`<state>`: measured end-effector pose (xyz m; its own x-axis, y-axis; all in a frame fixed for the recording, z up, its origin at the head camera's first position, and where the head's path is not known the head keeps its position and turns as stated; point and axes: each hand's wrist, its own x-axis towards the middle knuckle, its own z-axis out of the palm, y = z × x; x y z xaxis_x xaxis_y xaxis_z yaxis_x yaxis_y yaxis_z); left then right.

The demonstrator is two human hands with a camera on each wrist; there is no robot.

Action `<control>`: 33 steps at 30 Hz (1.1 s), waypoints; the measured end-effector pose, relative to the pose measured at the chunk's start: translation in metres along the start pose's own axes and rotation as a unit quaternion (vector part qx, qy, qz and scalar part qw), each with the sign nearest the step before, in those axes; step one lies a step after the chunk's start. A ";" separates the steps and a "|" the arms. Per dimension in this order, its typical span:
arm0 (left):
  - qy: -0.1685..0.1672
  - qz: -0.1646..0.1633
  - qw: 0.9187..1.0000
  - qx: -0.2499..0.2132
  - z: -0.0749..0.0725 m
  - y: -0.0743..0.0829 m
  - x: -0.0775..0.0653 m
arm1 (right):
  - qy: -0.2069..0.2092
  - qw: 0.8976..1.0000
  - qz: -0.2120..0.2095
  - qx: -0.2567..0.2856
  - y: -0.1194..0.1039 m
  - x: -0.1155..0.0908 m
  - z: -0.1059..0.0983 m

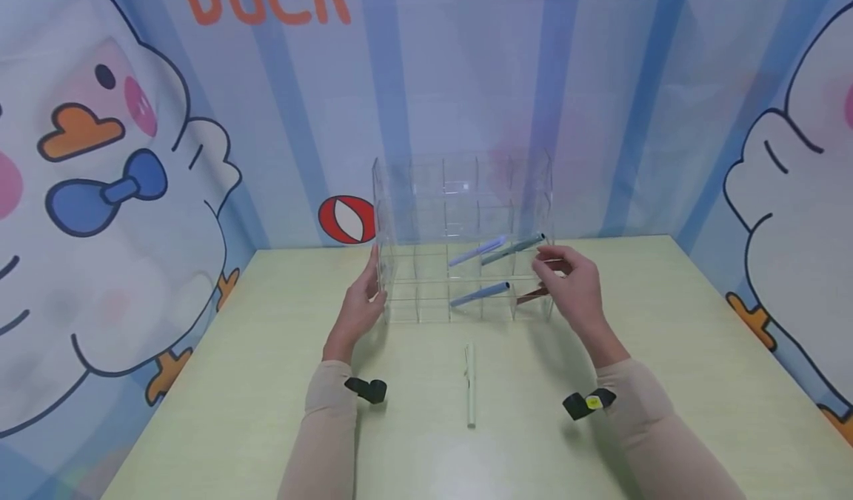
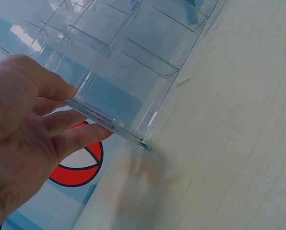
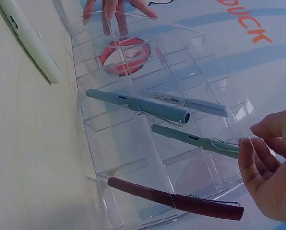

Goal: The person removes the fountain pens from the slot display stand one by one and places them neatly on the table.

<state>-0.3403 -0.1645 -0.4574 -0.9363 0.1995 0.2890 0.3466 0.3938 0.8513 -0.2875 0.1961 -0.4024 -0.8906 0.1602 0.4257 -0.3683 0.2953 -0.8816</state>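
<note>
Head view: the left hand [image 1: 358, 309] grips the clear acrylic organizer [image 1: 445, 196] by its left side; the right hand [image 1: 576, 284], fingers bent, is at the opposite side, just beside the raised end of the dark green pen [image 1: 513, 249]; whether it pinches anything I cannot tell; that pen lies slanted in a compartment, its long axis rising toward the right hand, clearly the nearer one; a pale green pen [image 1: 470, 385] lies on the counter [image 1: 413, 426] in front of the organizer, between the forearms, pointing toward it.

Left wrist view: thumb and fingers straddle the side panel [image 2: 126, 134], a hold mostly hidden from the head.

Right wrist view: a wire clip shows on the maroon pen [image 3: 174, 199]; a barcode [image 3: 175, 100] shows on the lavender pen [image 3: 191, 103].
</note>
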 end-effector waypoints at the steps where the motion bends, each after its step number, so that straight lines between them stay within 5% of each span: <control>1: 0.000 -0.002 1.000 0.001 0.000 0.000 0.000 | 0.006 1.000 -0.007 -0.006 0.001 0.001 -0.001; 9: 0.000 -0.005 1.000 -0.006 0.001 -0.001 0.000 | 0.045 0.997 -0.027 -0.064 0.002 0.012 -0.004; 24: -0.001 0.001 1.000 -0.008 -0.001 -0.001 0.000 | -0.027 0.997 0.004 -0.072 0.002 0.030 0.004; 33: -0.001 -0.003 1.000 -0.006 -0.001 -0.001 0.001 | -0.035 0.997 0.022 -0.058 0.001 0.035 0.012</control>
<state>-0.3417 -0.1655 -0.4577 -0.9380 0.1990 0.2839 0.3411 0.3839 0.8580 -0.3228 0.1904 -0.3912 -0.9233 0.1112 0.3677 -0.2979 0.3967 -0.8682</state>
